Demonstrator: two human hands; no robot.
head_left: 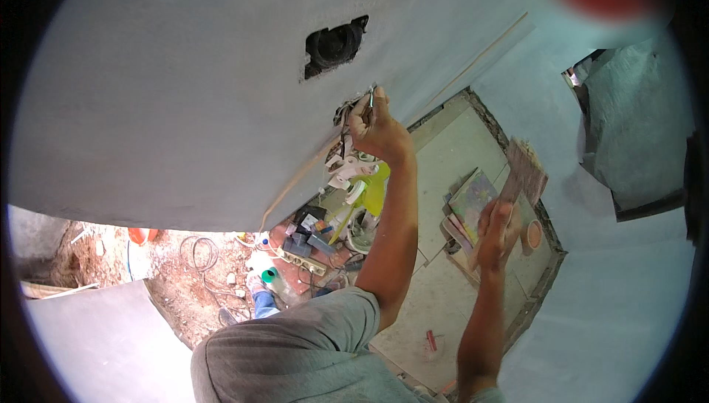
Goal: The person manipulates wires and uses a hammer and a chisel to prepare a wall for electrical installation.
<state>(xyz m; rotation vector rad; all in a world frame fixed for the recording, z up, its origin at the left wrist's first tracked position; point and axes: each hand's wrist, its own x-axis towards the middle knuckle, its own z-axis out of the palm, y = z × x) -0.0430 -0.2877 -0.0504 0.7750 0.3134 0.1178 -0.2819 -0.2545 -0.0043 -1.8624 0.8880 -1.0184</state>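
Note:
My left hand (378, 130) is raised against the grey plastered wall (185, 93), its fingers pinched on a slim shiny piece (372, 97) that is too small to name. Right beside those fingers is a small wall opening (340, 114) with dark wires in it. Above it sits a larger cut-out (336, 46) with a black box set inside. On the right, my right hand (498, 237) grips a wide flat brush (526, 170), bristle end pointing up and away from me. The brush is held in the air over the tiled floor (443, 285).
A stack of books or papers (473, 204) and a round orange-brown container (533, 234) lie on the floor at right. Beneath my left arm are a power strip (301, 260), a yellow-green plastic item (375, 189) and loose cables (203, 255). A small red object (431, 340) lies nearer.

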